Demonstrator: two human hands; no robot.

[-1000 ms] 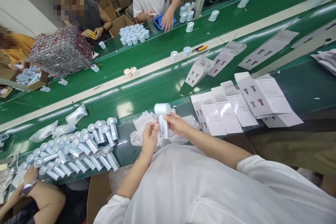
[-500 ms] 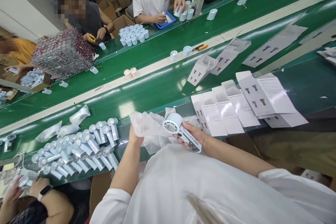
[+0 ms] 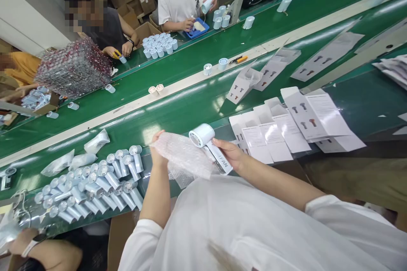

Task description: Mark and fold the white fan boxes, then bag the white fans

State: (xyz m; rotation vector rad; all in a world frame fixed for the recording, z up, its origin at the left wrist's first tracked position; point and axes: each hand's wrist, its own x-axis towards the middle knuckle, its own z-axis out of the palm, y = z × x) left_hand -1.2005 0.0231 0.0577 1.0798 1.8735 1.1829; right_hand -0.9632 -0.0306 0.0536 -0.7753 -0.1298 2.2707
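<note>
In my right hand [image 3: 229, 152] is a light-blue handheld fan [image 3: 203, 135], its round head toward the belt and its lettered handle slanting down toward me. My left hand [image 3: 159, 150] grips the far left end of a bubble-wrap bag [image 3: 182, 152], its fingers mostly behind the plastic. The bag's other end lies against the fan's head and handle; I cannot tell whether any of the fan is inside it. More bubble wrap shows under the bag, close to my shirt. Many similar fans [image 3: 101, 178] lie in rows left of my left hand.
Open white printed boxes with leaflets [image 3: 273, 131] stand at my right. Wrapped fans [image 3: 59, 163] lie on the green belt [image 3: 178, 110] at left. Co-workers sit across the belt beside fan heads [image 3: 160, 44] and a wire bundle [image 3: 74, 67]; another person's arm [image 3: 47, 247] is at lower left.
The bubble-wrap bag has been stretched out flat toward the fan, and my left hand has risen slightly. The fan has moved a little left and turned, its head now facing more leftward.
</note>
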